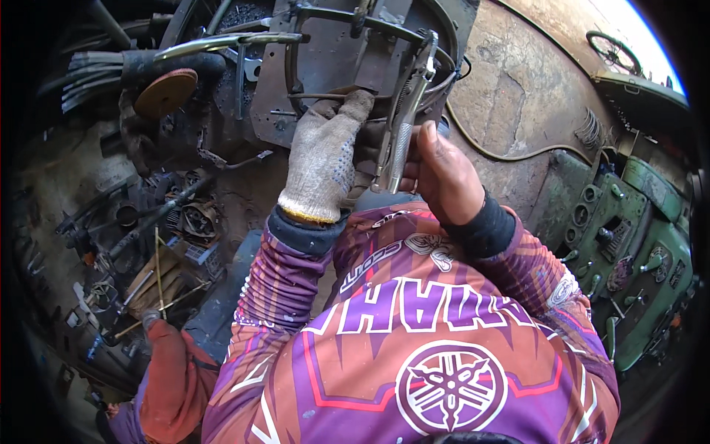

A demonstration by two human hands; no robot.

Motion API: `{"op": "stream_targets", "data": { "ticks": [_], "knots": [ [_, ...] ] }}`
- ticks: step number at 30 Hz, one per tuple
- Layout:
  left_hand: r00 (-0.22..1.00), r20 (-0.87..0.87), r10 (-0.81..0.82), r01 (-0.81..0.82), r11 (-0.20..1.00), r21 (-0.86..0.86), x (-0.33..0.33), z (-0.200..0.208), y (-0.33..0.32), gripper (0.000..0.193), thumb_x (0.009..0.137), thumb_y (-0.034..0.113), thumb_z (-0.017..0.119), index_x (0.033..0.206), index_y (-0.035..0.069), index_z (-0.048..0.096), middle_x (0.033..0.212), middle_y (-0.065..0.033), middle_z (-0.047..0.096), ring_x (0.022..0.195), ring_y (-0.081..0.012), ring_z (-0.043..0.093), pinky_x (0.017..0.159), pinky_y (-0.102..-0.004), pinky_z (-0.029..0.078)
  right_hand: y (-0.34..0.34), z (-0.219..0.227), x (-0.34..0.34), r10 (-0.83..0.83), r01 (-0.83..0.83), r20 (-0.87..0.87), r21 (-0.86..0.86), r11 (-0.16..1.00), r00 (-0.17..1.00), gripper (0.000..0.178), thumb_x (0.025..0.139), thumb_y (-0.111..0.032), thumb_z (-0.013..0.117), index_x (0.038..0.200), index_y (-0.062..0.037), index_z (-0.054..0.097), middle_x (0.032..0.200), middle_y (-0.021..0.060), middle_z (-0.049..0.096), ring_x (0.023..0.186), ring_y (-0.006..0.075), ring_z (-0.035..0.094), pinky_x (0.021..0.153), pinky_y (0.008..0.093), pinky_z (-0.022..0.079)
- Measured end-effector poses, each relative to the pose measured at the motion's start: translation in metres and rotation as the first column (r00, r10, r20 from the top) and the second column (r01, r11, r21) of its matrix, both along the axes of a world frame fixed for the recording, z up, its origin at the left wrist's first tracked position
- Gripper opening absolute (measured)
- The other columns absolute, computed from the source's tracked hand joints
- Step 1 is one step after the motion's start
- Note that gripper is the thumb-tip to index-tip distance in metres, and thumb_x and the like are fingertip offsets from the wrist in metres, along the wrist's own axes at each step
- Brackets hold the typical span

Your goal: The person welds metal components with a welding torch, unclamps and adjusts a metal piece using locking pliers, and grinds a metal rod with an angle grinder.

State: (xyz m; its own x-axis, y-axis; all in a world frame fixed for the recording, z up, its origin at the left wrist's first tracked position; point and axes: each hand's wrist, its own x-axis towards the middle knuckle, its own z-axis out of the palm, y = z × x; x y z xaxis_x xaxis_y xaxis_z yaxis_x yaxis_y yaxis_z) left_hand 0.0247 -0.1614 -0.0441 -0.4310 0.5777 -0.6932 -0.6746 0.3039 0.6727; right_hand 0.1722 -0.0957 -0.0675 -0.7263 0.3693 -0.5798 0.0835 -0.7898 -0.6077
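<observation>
The left hand [325, 159], at upper centre, wears a coarse grey knit glove with blue rubber dots and a yellow-edged cuff. Its fingers lie bent against a thin strip [314, 95]; whether they grip it, I cannot tell. The right hand [452, 177], bare, stands just right of one pair of pliers [403, 122], thumb raised and apart from the handles, fingers partly hidden behind them; their hold cannot be told either. The pliers are bright metal with a knurled handle, slanting up to the rim of a round metal hoop [333, 13] at top centre. Under the hoop is a dark steel counter [270, 115] with small drilled holes.

At upper left are one flat orange-brown disc [166, 94], one shiny curved bar [229, 42] and a dark cylinder [174, 65] with several grey rods [92, 78] at its left end. At right, a green painted machine [629, 251] carries three round rings in a column; one coiled spring [589, 129] and one spoked wheel [615, 52] show above. A co-worker's orange clothing [174, 385] fills part of the lower left.
</observation>
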Motion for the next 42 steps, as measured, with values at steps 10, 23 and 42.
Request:
{"op": "stream_targets", "data": {
  "ticks": [10, 23, 42],
  "knots": [
    [0.998, 0.021, -0.052, 0.051, 0.998, 0.021, -0.009, -0.004, -0.006, 0.022, 0.093, 0.026, 0.065, 0.095, 0.004, 0.066, 0.065, -0.0027, 0.062, 0.047, -0.0103, 0.056, 0.039, -0.0249, 0.041, -0.013, 0.029, -0.028, 0.018, -0.007, 0.173, -0.066, 0.998, 0.985, 0.050, 0.099, -0.050, 0.045, 0.121, -0.0056, 0.049, 0.096, 0.0096, 0.060, 0.076, 0.0221, 0.062, 0.067, 0.0327, 0.047],
    [0.997, 0.027, -0.079, 0.080, 0.996, -0.026, -0.008, 0.002, -0.005, 0.021, 0.091, 0.025, 0.066, 0.098, 0.005, 0.067, 0.076, -0.0032, 0.065, 0.051, -0.0121, 0.058, 0.043, -0.0263, 0.044, -0.011, 0.020, -0.030, 0.019, -0.057, 0.250, 0.146, 0.988, 0.968, 0.035, 0.097, -0.039, 0.055, 0.103, -0.0050, 0.056, 0.081, 0.0049, 0.057, 0.063, 0.0167, 0.057, 0.060, 0.0311, 0.047],
    [0.999, 0.043, -0.009, 0.003, 0.989, 0.150, -0.003, -0.004, -0.015, 0.019, 0.092, 0.020, 0.061, 0.102, 0.004, 0.066, 0.085, -0.0046, 0.068, 0.063, -0.0122, 0.064, 0.054, -0.0250, 0.051, -0.004, 0.058, -0.013, 0.132, -0.262, 0.369, 0.329, 0.907, 0.920, 0.038, 0.092, -0.037, 0.066, 0.092, 0.0007, 0.061, 0.077, 0.0040, 0.064, 0.068, 0.0088, 0.061, 0.062, 0.0223, 0.049]
  ]
}}
